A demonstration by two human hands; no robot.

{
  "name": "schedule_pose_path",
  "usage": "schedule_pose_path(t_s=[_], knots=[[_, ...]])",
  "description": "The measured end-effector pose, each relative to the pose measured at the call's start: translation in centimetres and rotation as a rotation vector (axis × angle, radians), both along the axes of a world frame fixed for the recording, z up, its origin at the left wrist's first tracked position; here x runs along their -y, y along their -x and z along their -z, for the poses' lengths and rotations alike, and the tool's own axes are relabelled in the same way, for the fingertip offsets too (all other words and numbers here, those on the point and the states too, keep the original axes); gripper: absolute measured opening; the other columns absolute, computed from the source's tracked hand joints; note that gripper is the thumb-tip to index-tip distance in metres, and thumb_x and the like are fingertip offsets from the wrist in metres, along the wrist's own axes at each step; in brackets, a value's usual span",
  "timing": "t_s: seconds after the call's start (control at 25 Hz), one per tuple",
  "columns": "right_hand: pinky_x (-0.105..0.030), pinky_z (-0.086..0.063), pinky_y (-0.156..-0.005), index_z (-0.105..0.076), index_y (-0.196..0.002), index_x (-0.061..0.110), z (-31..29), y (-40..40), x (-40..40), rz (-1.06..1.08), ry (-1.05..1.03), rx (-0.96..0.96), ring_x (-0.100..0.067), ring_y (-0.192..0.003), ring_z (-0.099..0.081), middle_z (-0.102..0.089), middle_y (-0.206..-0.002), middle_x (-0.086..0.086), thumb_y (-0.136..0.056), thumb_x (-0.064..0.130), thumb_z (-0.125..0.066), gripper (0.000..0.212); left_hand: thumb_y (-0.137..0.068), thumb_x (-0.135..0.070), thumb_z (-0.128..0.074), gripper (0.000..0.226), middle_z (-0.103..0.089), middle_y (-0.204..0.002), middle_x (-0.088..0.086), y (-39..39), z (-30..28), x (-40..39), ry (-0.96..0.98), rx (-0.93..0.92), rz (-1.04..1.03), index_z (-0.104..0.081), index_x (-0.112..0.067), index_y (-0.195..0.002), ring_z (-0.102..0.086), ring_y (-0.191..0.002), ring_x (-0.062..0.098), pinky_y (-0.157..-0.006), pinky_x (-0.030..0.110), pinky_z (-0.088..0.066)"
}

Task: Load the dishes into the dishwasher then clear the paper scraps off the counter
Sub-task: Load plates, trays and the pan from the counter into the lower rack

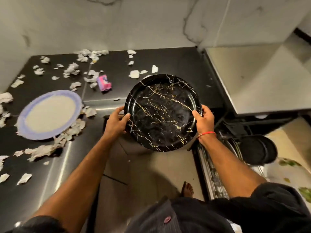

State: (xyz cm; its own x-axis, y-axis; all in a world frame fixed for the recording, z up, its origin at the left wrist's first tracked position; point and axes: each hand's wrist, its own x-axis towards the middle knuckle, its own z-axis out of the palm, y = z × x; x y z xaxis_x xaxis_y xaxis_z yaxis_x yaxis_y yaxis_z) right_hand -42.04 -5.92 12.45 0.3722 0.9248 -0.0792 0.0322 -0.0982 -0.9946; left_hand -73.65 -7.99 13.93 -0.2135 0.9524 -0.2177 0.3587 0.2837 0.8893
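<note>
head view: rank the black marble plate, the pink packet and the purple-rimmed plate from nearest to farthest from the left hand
1. black marble plate: gripped at its rim by the left hand, with the right hand on the opposite rim.
2. pink packet: on the counter, beyond the hand.
3. purple-rimmed plate: on the counter to the left, among paper scraps; its centre lies farthest.

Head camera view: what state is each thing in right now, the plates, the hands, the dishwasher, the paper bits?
Black plate: held up off the counter, gripped at both sides.
Left hand: gripping the plate's left rim.
Right hand: gripping its right rim.
Purple-rimmed plate: lying flat on the counter.
Paper scraps: scattered over the counter.
Dishwasher rack: pulled out, dark dishes standing in it.
</note>
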Motion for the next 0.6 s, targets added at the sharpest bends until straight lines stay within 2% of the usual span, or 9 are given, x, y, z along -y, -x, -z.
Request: schedule_pose_path(t_s=[0.08, 0.16, 0.24, 0.32, 0.44, 0.52, 0.6], knots=[[-0.029, -0.054, -0.084, -0.065, -0.116, 0.01, 1.2, -5.7, 2.3, 0.079, 0.03, -0.01, -0.014, -0.091, -0.067, -0.07, -0.102, -0.005, -0.087, 0.005, -0.065, 0.029, -0.1, -0.023, -0.06, 0.031, -0.069, -0.109, 0.011, -5.0, 0.5, -0.8, 0.034, -0.032, 0.086, -0.055, -0.02, -0.131, -0.065, -0.074, 0.019, -0.053, 0.032, -0.054], [-0.035, -0.053, -0.091, -0.062, -0.121, 0.006, 2.2, -11.2, 4.6, 0.177, 0.055, -0.017, -0.021, -0.099, -0.066, -0.069, -0.111, -0.011, -0.086, 0.006, -0.066, 0.035, -0.099, -0.024, -0.062, 0.017, -0.07, -0.104, 0.011, -10.1, 0.9, -1.6, 0.055, -0.049, 0.168, -0.059, -0.02, -0.115, -0.067, -0.073, 0.024, -0.057, 0.035, -0.056], [-0.026, -0.052, -0.085, -0.062, -0.118, 0.003, 2.8, -16.5, 7.3, 0.243, 0.036, -0.006, -0.007, -0.088, -0.065, -0.068, -0.1, -0.004, -0.088, -0.002, -0.063, 0.03, -0.096, -0.023, -0.066, 0.013, -0.071, -0.097, 0.008, -15.7, 1.5, -2.4, 0.042, -0.085, 0.273, -0.058, -0.027, -0.106, -0.07, -0.077, 0.03, -0.066, 0.042, -0.059], [-0.019, -0.05, -0.081, -0.062, -0.117, 0.005, 2.9, -22.3, 10.4, 0.309, 0.014, 0.007, 0.002, -0.082, -0.064, -0.067, -0.096, 0.001, -0.089, -0.006, -0.06, 0.03, -0.096, -0.019, -0.066, 0.024, -0.071, -0.09, 0.001, -22.8, 1.5, -2.7, 0.041, -0.144, 0.416, -0.056, -0.032, -0.114, -0.07, -0.071, 0.023, -0.061, 0.039, -0.059], [-0.023, -0.053, -0.087, -0.061, -0.115, 0.008, 3.6, -31.0, 15.7, 0.419, 0.036, -0.004, -0.01, -0.092, -0.065, -0.068, -0.103, -0.004, -0.09, -0.005, -0.061, 0.028, -0.096, -0.015, -0.066, 0.025, -0.073, -0.084, 0.002, -34.2, 2.8, -2.5, 0.05, -0.197, 0.613, -0.055, -0.028, -0.114, -0.068, -0.058, 0.018, -0.046, 0.03, -0.055], [-0.034, -0.055, -0.089, -0.064, -0.107, 0.012, 4.4, -36.1, 19.1, 0.491, 0.059, 0.004, -0.02, -0.092, -0.066, -0.069, -0.1, -0.007, -0.09, -0.004, -0.063, 0.023, -0.095, -0.012, -0.066, 0.019, -0.072, -0.08, 0.005, -40.7, 4.2, -2.2, 0.072, -0.228, 0.678, -0.057, -0.019, -0.11, -0.067, -0.058, 0.019, -0.044, 0.029, -0.054], [-0.037, -0.055, -0.085, -0.063, -0.096, 0.019, 5.2, -40.4, 22.3, 0.523, 0.095, 0.027, -0.019, -0.086, -0.064, -0.068, -0.092, -0.004, -0.089, -0.005, -0.062, 0.025, -0.095, -0.012, -0.066, 0.018, -0.067, -0.082, 0.009, -46.9, 5.2, -1.8, 0.096, -0.254, 0.719, -0.055, -0.014, -0.109, -0.067, -0.063, 0.022, -0.047, 0.029, -0.053]])
